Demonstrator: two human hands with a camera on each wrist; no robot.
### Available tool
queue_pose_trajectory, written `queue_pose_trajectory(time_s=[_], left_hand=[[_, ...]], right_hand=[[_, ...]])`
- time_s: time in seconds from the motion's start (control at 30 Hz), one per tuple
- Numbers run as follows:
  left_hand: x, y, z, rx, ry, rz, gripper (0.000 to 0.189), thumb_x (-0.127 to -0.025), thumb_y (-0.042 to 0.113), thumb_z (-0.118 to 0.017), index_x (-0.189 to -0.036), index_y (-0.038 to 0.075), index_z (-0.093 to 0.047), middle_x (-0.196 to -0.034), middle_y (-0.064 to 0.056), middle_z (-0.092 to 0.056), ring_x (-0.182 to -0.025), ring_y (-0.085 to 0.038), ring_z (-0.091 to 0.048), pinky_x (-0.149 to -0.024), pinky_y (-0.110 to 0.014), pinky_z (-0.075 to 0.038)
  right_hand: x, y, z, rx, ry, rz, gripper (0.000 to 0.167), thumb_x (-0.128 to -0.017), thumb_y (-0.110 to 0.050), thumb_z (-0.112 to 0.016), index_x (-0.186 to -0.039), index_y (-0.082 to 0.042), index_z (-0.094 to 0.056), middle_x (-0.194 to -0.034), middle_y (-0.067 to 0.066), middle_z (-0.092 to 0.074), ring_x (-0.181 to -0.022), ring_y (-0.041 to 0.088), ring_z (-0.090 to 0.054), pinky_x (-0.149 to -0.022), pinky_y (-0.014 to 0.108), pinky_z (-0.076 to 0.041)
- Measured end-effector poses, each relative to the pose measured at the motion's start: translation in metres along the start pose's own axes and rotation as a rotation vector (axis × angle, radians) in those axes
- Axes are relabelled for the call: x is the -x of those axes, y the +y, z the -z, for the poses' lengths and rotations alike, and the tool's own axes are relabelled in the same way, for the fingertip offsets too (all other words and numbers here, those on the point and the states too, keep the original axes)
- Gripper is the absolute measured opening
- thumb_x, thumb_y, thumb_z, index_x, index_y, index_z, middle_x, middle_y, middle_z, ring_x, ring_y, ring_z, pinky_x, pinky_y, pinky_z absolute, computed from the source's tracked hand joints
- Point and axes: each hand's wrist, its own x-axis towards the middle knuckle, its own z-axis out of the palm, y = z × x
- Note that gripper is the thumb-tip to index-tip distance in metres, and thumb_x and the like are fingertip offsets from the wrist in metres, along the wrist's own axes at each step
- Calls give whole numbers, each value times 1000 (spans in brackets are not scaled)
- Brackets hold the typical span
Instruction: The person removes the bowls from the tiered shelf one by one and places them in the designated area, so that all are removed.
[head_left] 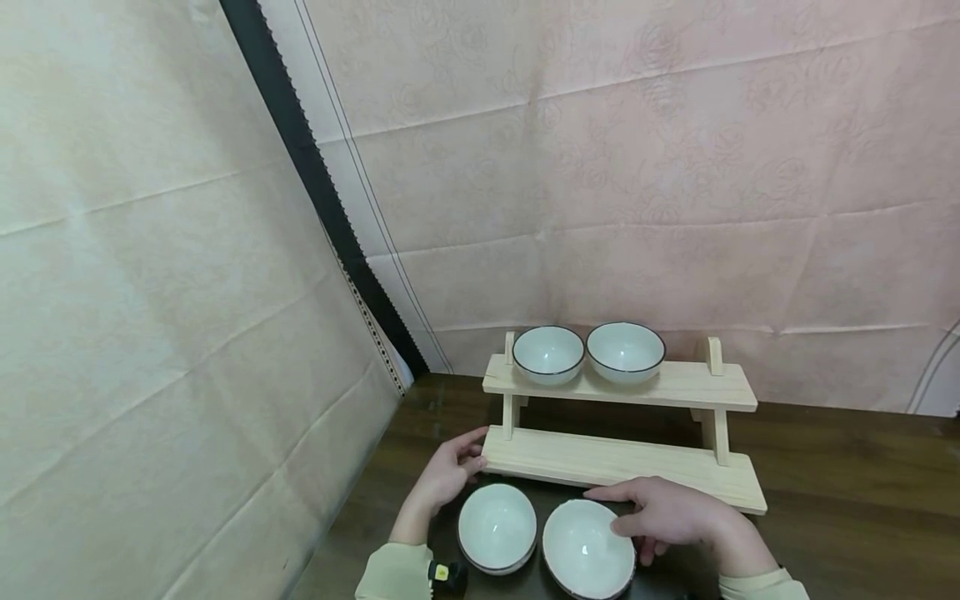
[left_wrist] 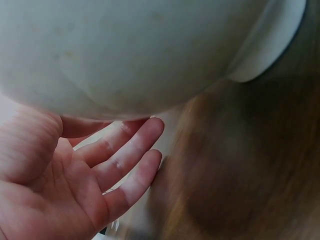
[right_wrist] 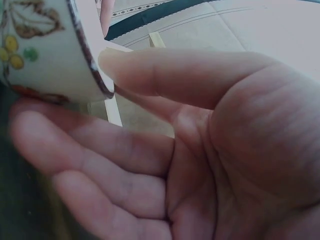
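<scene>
My right hand is at the front right bowl, thumb over its rim and other fingers against the outside. The right wrist view shows that bowl's painted leaves and yellow fruit and its dark rim, with the thumb on the rim. My left hand reaches to the left end of the wooden stand's lower shelf, fingers loosely extended at its edge. A second white bowl stands just right of the left hand. In the left wrist view a pale bowl covers part of the fingers.
Two white bowls with dark rims, one left and one right, sit on the stand's upper shelf. Dark wood tabletop extends to the right. Pale patterned cloth walls rise behind and on the left.
</scene>
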Motion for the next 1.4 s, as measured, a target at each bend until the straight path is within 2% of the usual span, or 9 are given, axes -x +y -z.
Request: queue_pose_trajectory(time_s=[0.2,0.4,0.7,1.0,1.17,1.4], left_hand=[[2,-1,0,-1,6,8,51,-105,6,-67,-155,12,-58,-115,-9,-69,-97,-23,-67,-82,-44,-61],[3,-1,2,0,7,6,51,-105,5,-67,-155,12,-58,-114,-9,-68,-96,-24,-67,-82,-44,-61],[4,2,4,-7,18,13,51,-105,5,-66,-155,13,-58,-115,-8,-69,-98,-23,-67,-83,-44,-61],[4,4,3,-5,22,19,51,-105,4,-65,-155,14,-58,-115,-8,-68,-97,-24,-67,-83,-43,-61],[3,4,2,-12,32,17,51,-105,5,-66,-154,14,-59,-114,-8,-68,-96,-23,-67,-82,-43,-61],[2,4,0,-50,1,5,50,-106,9,-66,-156,13,-57,-115,-7,-67,-96,-23,-66,-80,-43,-61]], right_hand=[[0,3,0,1,23,6,51,-99,-13,-71,-150,-5,-62,-78,12,-70,-61,33,-70,-51,35,-51],[-1,4,1,8,39,42,51,-99,-14,-72,-148,-4,-62,-75,12,-69,-61,31,-69,-52,34,-52],[-1,2,7,68,42,101,51,-101,-17,-71,-149,-3,-62,-77,9,-70,-64,29,-70,-55,31,-51],[0,2,9,61,38,110,48,-102,-15,-70,-149,-3,-62,-81,9,-69,-67,28,-68,-57,31,-51],[-1,1,9,61,44,124,48,-102,-13,-70,-147,0,-62,-78,8,-67,-66,25,-67,-57,29,-50],[-3,4,6,57,29,135,49,-102,-14,-69,-147,3,-60,-77,7,-66,-69,23,-65,-59,29,-49]])
